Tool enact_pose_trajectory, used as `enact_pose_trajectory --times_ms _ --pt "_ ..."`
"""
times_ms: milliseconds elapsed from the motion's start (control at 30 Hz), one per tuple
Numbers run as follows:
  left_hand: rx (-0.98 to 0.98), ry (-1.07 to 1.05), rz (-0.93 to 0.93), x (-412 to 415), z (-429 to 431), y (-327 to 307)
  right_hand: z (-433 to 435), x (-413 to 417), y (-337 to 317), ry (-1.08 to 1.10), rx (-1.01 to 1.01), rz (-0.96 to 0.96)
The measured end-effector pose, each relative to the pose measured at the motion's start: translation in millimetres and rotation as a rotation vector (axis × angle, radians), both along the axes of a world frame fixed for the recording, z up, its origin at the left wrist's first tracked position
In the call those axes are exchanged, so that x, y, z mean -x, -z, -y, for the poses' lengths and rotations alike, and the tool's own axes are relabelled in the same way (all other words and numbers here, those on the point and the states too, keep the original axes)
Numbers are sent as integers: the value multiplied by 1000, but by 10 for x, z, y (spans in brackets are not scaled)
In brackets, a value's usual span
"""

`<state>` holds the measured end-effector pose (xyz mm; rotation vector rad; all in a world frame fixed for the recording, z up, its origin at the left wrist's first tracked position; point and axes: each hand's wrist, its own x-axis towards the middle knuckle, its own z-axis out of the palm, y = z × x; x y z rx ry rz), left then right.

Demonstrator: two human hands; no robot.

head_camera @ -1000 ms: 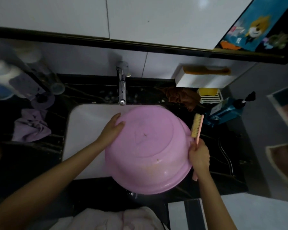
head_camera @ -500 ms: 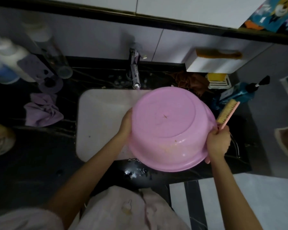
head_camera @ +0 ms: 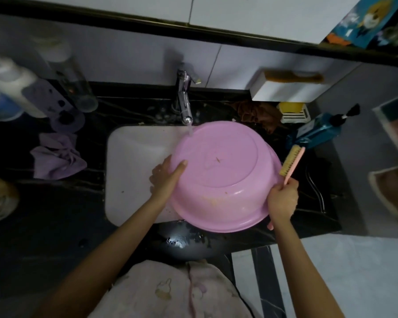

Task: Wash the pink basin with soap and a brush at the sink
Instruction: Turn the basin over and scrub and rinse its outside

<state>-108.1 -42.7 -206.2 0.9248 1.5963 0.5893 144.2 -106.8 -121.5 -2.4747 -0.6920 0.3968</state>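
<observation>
Pink basin inverted over sink; tap stream lands on its far edge; left hand grasps its left side; right hand grips brush handle beside the right rim.

Bare sink left of pink basin

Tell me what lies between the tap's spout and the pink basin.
Head view: a thin stream of water falls from the tap onto the far edge of the upturned pink basin.
</observation>
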Motion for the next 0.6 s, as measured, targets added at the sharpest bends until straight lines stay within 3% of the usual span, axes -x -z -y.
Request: enact_pose_trajectory --times_ms 167,400,600 --pt "62 -79 258 21 -95 175 -49 -166 -150 -106 9 -75" --pt "-25 9 234 57 -239 -43 -408 -442 -254 -107 60 -252" --pt "-109 4 196 -11 -434 -225 -231 -363 -217 41 -103 -444"
